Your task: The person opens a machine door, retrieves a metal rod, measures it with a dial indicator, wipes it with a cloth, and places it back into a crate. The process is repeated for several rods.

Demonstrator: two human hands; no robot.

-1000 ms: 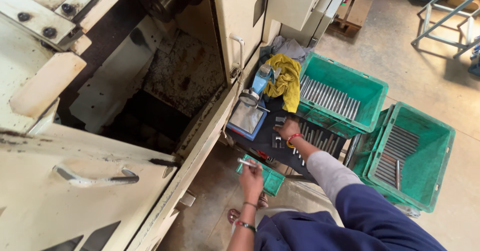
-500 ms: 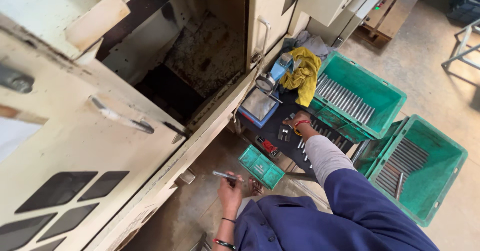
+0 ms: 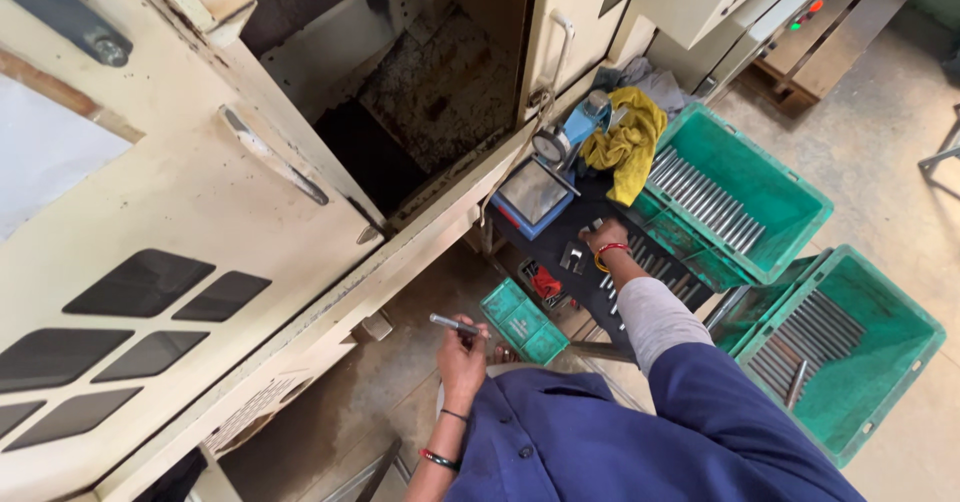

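Left hand point(image 3: 462, 354) is closed around a slim grey metal rod point(image 3: 453, 324), held roughly level above the floor and close to the body, just beside a small green plastic bin point(image 3: 524, 320). Right hand point(image 3: 604, 237), a red bangle at its wrist, reaches forward onto a dark work tray point(image 3: 640, 284) with fingers curled down among short metal pieces point(image 3: 572, 257); whether it pinches one cannot be told at this size.

Beyond the right hand stand a blue-framed flat gauge block point(image 3: 533, 195) and a yellow crumpled cloth point(image 3: 630, 142). Two large green plastic crates point(image 3: 790, 197) sit further out, each holding rows of grey rods. To the left, a cream machine cabinet point(image 3: 250, 262) stands with its door open.

Judgement: the held rod is best kept level and clear of the cabinet edge while the right hand picks by fingertip, so neighbouring pieces are not scattered.
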